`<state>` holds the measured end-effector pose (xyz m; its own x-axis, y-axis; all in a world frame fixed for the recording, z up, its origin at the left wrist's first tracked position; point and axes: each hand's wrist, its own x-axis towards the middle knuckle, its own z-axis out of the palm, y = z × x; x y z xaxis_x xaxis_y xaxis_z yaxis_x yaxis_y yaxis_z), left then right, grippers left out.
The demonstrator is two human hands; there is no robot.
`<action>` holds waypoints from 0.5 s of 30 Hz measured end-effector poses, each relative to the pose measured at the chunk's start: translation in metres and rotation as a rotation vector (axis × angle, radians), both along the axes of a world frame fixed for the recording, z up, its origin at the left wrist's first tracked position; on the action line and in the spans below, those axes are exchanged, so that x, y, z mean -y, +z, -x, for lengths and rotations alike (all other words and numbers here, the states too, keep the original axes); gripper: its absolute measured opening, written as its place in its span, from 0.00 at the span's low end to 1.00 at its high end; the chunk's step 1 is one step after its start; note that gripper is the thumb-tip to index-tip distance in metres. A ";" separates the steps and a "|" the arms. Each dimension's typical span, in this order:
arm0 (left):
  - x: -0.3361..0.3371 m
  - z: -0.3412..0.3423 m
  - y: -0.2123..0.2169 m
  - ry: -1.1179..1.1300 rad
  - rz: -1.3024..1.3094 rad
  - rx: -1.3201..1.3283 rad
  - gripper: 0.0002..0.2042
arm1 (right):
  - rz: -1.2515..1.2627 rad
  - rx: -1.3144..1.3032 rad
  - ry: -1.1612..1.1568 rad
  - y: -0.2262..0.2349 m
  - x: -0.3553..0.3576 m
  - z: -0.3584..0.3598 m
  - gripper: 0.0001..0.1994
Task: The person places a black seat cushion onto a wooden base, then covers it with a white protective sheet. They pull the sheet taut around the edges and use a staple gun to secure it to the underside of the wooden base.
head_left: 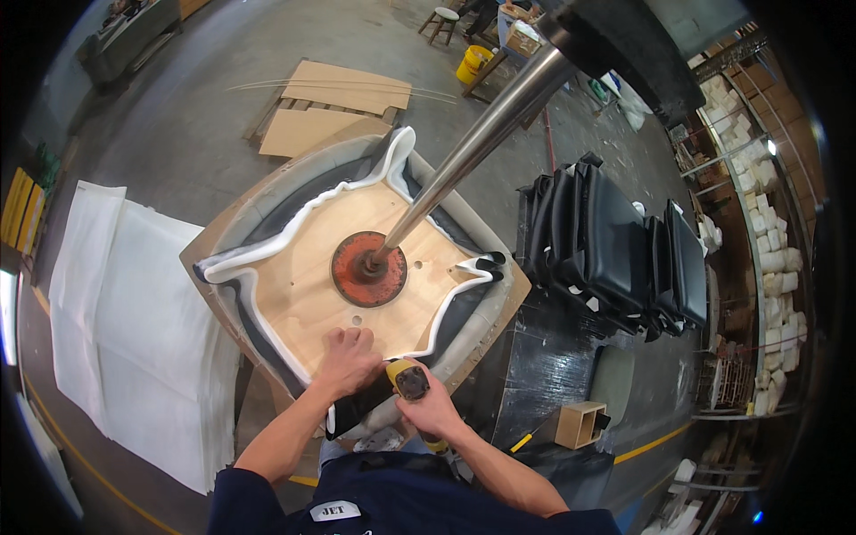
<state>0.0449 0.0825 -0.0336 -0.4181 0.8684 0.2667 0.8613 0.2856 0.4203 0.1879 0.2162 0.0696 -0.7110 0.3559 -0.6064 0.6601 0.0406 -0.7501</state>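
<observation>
A square plywood seat base lies face down on a work stand, wrapped in white foam and dark upholstery. A red round plate presses on its middle, held by a slanted metal pole. My left hand lies flat on the near edge of the plywood, pressing down the dark cover. My right hand grips a yellow and black staple gun whose nose points at that same near edge, right beside the left hand.
Finished black seat cushions stand in a row on a dark table at the right. A small wooden box sits below them. White foam sheets lie on the left. Plywood panels rest on the floor behind. Shelves of foam pieces line the far right.
</observation>
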 end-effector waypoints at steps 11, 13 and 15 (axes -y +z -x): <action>0.000 0.000 0.006 0.037 0.079 -0.016 0.15 | 0.120 -0.059 -0.080 -0.005 -0.013 -0.014 0.25; 0.004 0.000 0.008 0.030 0.114 0.001 0.17 | 0.153 -0.033 -0.115 -0.003 -0.032 -0.039 0.20; 0.005 0.003 0.011 0.011 0.148 0.017 0.19 | 0.191 -0.061 -0.165 0.007 -0.055 -0.060 0.18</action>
